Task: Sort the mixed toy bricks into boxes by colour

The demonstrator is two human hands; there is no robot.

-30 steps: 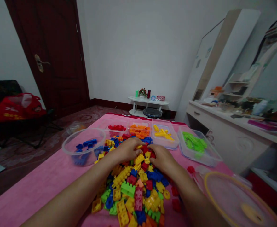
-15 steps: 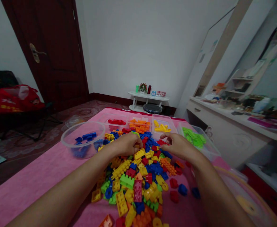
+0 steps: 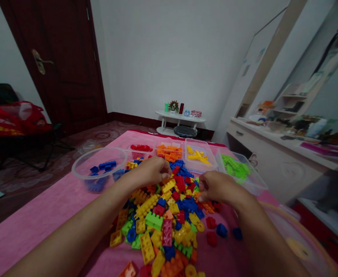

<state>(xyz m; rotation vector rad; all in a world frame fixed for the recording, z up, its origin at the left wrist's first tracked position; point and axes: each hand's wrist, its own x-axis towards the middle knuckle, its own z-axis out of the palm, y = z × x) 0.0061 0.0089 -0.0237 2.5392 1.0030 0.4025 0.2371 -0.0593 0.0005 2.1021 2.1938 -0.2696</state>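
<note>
A heap of mixed coloured toy bricks (image 3: 169, 215) lies on a pink cloth (image 3: 42, 215). My left hand (image 3: 147, 172) rests on the heap's far left side, fingers curled closed round bricks I cannot make out. My right hand (image 3: 217, 186) hovers over the heap's right side, fingers bent in a pinch near orange and green bricks. Behind the heap stand a round clear bowl (image 3: 79, 171) with blue bricks and clear boxes with red bricks (image 3: 141, 147), orange bricks (image 3: 170, 152), yellow bricks (image 3: 197, 157) and green bricks (image 3: 235, 167).
A clear round lid with a yellow rim (image 3: 298, 242) lies at the right. Loose red and blue bricks (image 3: 217, 231) lie beside the heap. A white dresser (image 3: 275, 161) stands to the right, a small white table (image 3: 182, 119) by the far wall, a dark door (image 3: 59, 65) on the left.
My right hand lifted off the heap, reached toward the yellow box, then came back down to the heap's right side. The left hand shifted slightly left. Some bricks spread to the right.
</note>
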